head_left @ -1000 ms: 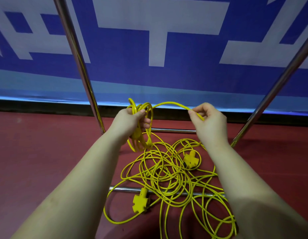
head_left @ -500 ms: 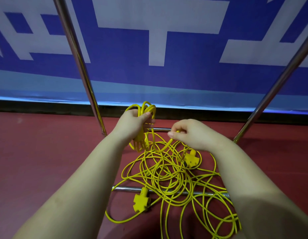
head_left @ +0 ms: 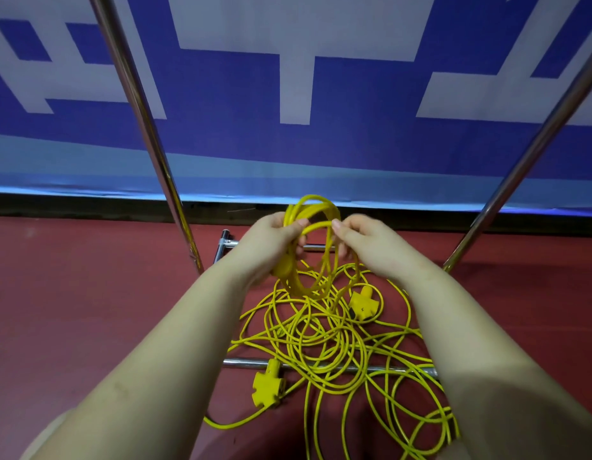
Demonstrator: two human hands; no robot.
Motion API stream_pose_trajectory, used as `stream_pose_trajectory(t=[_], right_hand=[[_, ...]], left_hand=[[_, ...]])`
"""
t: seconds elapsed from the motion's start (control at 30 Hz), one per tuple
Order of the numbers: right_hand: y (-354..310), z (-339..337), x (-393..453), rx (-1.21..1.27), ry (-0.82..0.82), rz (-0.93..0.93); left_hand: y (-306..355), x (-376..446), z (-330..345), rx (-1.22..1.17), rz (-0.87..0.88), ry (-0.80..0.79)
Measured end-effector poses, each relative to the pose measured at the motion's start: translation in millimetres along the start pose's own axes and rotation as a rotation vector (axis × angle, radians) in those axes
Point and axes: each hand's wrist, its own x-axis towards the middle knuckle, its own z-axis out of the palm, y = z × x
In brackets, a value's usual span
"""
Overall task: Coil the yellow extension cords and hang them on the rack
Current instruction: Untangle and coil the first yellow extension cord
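The left hand grips a small coil of yellow cord, fingers curled round the gathered loops so they stay stacked and do not spring apart. It holds the bundle up off the floor, above the rest of the cord, which leaves the loops free to hang and keep their round shape. The right hand pinches a strand just beside the left thumb, at the top of the coil, seemingly to lay one more loop into the left hand's grasp.

Most of the yellow cords lie in a loose tangle on the red floor, draped across the rack's low crossbar. One socket block rests against that bar and another socket block lies nearer the hands; how many separate cords there are cannot be told. The strand from the right hand runs down into this pile, so slack feeds up easily.

The rack's slanted poles rise on both sides before a blue and white banner. I judge the coiling is at an early stage, since far more cord is on the floor than in hand, and nothing visible hangs on the rack.
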Motion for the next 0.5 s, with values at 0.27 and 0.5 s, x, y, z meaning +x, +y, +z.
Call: stream_pose_trajectory(t=[0.27,0.5], right_hand=[[5.1,-6.0,3.7,0.262,0.315,-0.075],[-8.8,-16.2,-2.7,0.074,0.262,-0.230]], left_hand=[[5.3,1.3,-15.0,-0.020,0.024,0.150],[2.4,-7.6,-5.4,0.010,-0.098,-0.012]])
